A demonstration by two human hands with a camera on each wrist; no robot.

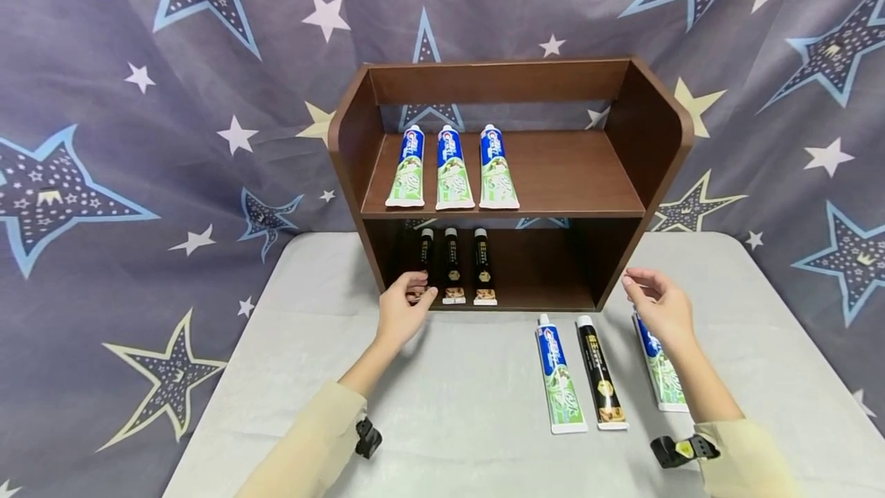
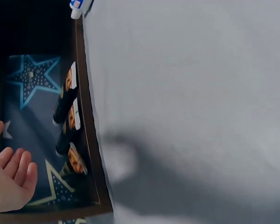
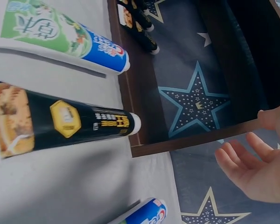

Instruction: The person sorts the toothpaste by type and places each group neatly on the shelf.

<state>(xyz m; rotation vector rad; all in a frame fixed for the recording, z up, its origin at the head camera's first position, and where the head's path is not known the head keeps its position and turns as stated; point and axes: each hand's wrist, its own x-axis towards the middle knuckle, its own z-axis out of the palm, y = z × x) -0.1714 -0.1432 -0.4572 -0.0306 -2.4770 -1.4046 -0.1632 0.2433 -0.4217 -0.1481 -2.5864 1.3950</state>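
Observation:
My left hand [image 1: 404, 310] is at the lower shelf's front left, by the leftmost black toothpaste tube [image 1: 426, 247], partly covering it in the head view. In the left wrist view the left hand [image 2: 13, 182] has loosely bent fingers with nothing between them. Two more black tubes [image 1: 452, 267] lie to its right. My right hand [image 1: 662, 306] hovers beside the shelf's right side, over a blue-green toothpaste tube [image 1: 665, 375] that it partly hides. In the right wrist view the right hand [image 3: 263, 163] is empty, fingers relaxed.
A brown two-tier shelf [image 1: 581, 167] stands at the table's back. On its upper tier lie three blue-green tubes [image 1: 452, 171]. Another blue-green tube [image 1: 561, 383] and a black tube [image 1: 601, 375] lie on the white table [image 1: 470, 406]. A star-patterned curtain [image 1: 276, 129] hangs behind.

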